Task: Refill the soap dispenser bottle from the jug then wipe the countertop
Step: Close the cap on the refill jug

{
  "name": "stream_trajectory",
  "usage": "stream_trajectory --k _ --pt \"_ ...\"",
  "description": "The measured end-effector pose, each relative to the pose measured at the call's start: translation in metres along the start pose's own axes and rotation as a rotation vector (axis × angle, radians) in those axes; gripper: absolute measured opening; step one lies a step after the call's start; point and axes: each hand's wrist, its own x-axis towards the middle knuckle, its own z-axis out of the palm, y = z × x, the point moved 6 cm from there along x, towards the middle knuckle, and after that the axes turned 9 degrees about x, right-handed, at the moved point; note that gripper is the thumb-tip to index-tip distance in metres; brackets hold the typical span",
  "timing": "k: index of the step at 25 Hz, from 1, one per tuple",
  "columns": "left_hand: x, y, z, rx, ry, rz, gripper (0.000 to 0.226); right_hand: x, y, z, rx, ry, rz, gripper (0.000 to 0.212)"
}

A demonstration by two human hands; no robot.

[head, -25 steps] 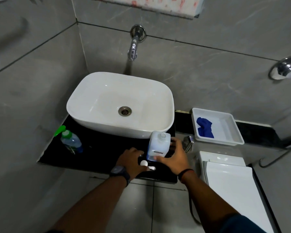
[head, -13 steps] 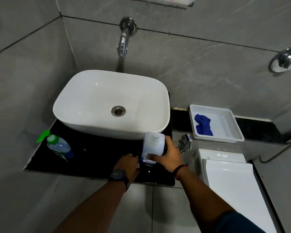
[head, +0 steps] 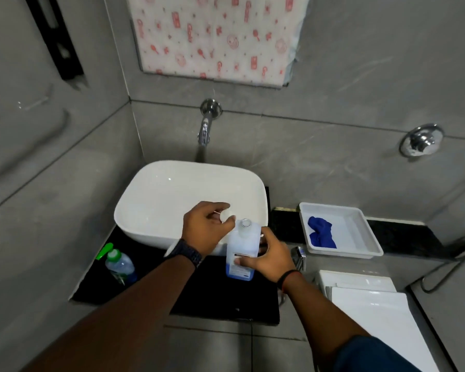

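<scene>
The right hand point(head: 269, 257) grips the jug point(head: 243, 245), fingers wrapped round its lower body. The jug stands upright on the black countertop point(head: 199, 291), neck uncapped. The left hand point(head: 204, 226) pinches a white cap point(head: 225, 215) just beside the neck. The soap dispenser bottle point(head: 120, 265) stands at the countertop's left end. Behind sits the basin point(head: 172, 189); to its right a tray point(head: 360, 229) holds a blue cloth point(head: 320, 234).
</scene>
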Motion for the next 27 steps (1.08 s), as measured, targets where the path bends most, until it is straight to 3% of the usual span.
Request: stream_trajectory --k 4,13,18,23,27 --pt "0.003 0.053 -0.006 0.108 -0.167 0.195 0.029 0.005 -0.036 -0.007 -0.043 -0.003 -0.062 0.077" --pt "0.009 0.084 -0.007 0.271 -0.305 0.286 0.030 0.005 -0.061 -0.024 -0.128 -0.035 -0.104 0.083" --pt "0.012 0.086 -0.004 0.204 -0.385 0.252 0.033 0.008 -0.065 -0.024 -0.127 -0.044 -0.099 0.084" --pt "0.011 0.089 0.002 0.140 -0.400 0.249 0.027 0.009 -0.071 -0.019 -0.107 -0.040 -0.118 0.078" --pt "0.018 0.085 -0.007 0.094 -0.270 0.199 0.040 0.008 -0.078 -0.018 -0.070 -0.013 -0.124 0.079"
